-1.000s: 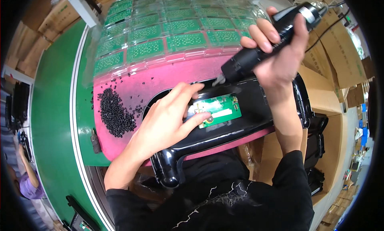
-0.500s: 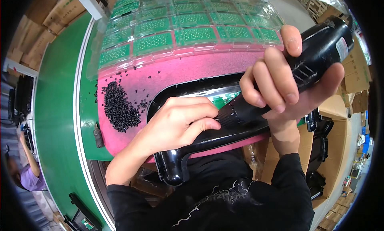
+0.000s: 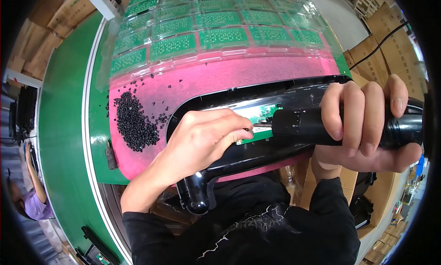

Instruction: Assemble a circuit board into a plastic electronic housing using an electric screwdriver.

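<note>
My right hand [image 3: 363, 122] is wrapped round a black electric screwdriver [image 3: 308, 122], held almost level with its thin bit pointing left. At the end of that bit, the thumb and forefinger of my left hand [image 3: 204, 139] are pinched together on a small dark piece, which looks like a screw and is mostly hidden by the fingertips. Under both hands lies a long black plastic housing [image 3: 216, 104]. Inside it a green circuit board [image 3: 257, 112] shows between my left fingers and the screwdriver's nose.
A heap of small black screws [image 3: 133, 122] lies left on the pink mat [image 3: 220, 72]. Behind, clear plastic trays [image 3: 174, 47] hold several green boards. A cardboard box [image 3: 388, 191] with black parts stands at the right. Another person in a purple sleeve [image 3: 37, 203] is at far left.
The screwdriver has swung from a slant to nearly level, and my right hand has moved right and lower. Its bit and more of the circuit board now show. My left hand stays pinched, nearly in place.
</note>
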Motion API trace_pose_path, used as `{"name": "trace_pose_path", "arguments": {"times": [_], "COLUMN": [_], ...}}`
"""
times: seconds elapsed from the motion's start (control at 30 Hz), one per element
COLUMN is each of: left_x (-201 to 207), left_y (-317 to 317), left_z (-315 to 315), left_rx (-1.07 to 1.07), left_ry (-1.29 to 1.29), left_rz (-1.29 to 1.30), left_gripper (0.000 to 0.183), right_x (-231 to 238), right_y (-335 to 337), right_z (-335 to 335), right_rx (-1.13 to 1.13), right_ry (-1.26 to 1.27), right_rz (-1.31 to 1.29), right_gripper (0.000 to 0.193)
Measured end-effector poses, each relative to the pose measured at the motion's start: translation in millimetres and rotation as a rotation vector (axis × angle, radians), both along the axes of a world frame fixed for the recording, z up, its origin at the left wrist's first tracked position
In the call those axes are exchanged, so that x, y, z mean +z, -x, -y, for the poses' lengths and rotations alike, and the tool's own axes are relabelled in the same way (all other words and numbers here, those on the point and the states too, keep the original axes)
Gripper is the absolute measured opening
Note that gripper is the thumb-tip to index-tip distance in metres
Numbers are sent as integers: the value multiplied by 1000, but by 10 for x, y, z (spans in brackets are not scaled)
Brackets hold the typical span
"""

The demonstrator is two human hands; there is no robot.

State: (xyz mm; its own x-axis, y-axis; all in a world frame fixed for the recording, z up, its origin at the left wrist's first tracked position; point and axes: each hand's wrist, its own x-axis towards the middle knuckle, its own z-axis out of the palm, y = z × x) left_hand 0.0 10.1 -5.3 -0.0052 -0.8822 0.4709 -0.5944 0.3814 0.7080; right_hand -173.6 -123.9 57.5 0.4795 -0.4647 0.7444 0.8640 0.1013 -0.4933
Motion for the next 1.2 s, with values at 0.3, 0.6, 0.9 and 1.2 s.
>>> {"name": "trace_pose_path", "arguments": {"times": [0.3,0.6,0.9,1.2], "left_x": [11,-1,28,6], "left_y": [-19,6,-16,-33], "left_z": [1,25,35,52], "left_rx": [7,22,108,-42], "left_ry": [21,-14,-161,-131], "left_rz": [-49,47,177,168], "left_gripper": [17,17,16,21], "right_x": [-68,-20,-117,-274], "right_y": [-105,5,172,167], "right_z": [13,177,218,220], "right_rx": [69,117,-216,-371], "right_ry": [171,441,186,134], "right_rz": [19,-97,-370,-505], "right_gripper": [52,55,58,54]}}
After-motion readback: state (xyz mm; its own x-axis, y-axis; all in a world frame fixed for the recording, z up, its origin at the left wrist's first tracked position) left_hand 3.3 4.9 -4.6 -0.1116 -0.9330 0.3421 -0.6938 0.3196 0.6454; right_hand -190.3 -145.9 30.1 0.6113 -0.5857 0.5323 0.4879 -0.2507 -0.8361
